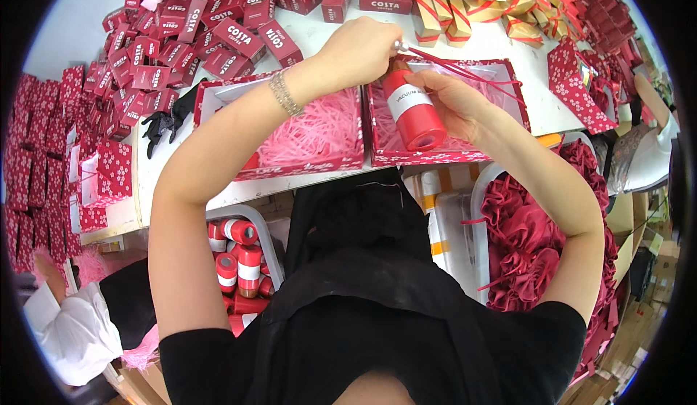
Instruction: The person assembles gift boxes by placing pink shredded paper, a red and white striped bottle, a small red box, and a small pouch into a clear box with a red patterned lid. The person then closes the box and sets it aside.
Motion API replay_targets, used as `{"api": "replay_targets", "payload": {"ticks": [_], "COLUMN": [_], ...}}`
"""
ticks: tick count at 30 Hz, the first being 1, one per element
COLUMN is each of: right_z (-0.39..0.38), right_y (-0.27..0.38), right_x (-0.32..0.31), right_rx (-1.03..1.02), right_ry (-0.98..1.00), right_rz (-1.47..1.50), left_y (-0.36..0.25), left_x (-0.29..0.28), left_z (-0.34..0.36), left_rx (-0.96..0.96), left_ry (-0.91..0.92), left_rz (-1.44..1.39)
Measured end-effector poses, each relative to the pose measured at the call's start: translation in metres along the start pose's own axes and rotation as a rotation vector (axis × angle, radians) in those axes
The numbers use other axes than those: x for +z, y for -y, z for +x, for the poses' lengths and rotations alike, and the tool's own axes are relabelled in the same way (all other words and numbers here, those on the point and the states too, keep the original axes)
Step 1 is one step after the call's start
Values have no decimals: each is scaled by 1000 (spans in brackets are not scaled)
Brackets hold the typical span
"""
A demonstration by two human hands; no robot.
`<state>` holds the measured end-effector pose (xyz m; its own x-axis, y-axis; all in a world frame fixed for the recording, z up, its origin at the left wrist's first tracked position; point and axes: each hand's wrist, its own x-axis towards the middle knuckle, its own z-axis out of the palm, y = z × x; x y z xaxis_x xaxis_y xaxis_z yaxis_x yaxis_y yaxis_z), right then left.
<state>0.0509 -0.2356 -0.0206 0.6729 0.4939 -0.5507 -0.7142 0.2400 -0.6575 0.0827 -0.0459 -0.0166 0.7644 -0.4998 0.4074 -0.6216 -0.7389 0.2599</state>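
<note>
Head cam: my R grip (456,106) clasps red bottle (421,127), axis upper-L to lower-R; L grip (354,50) pinches cord (451,66) nr upper end.

Packing workshop: open gift boxes (319,164), heaped maroon cartons (239,38), co-workers (76,336) alongside.

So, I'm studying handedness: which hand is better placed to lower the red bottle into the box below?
Probably the right hand: it holds the red bottle over the box, while the left hand holds a red cord.
</note>
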Motion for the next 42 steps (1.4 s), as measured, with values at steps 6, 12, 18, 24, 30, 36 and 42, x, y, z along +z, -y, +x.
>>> {"api": "replay_targets", "payload": {"ticks": [6, 12, 18, 24, 30, 36, 42], "right_z": [3, 5, -5, -2, 5, 24, 14], "right_y": [-19, -21, -5, -12, -14, -32, -27], "right_x": [21, 24, 15, 16, 25, 8, 14], "right_rx": [-90, -118, -183, -275, -72, -67, -9], "right_ry": [48, 56, -68, -145, -4, -43, 3], "right_rz": [-62, 11, -5, -78, -179, -175, -448], "left_y": [-4, -3, -2, 3, -5, -3, -7], "left_x": [2, 3, 4, 6, 5, 9, 7], "left_z": [-5, -6, -3, -5, -8, -7, -10], "left_rx": [-74, -39, -42, 8, -65, -40, -59], "left_ry": [-7, -47, -69, -103, -70, -87, -75], "left_rz": [-11, -14, 3, 3, -28, 7, 37]}}
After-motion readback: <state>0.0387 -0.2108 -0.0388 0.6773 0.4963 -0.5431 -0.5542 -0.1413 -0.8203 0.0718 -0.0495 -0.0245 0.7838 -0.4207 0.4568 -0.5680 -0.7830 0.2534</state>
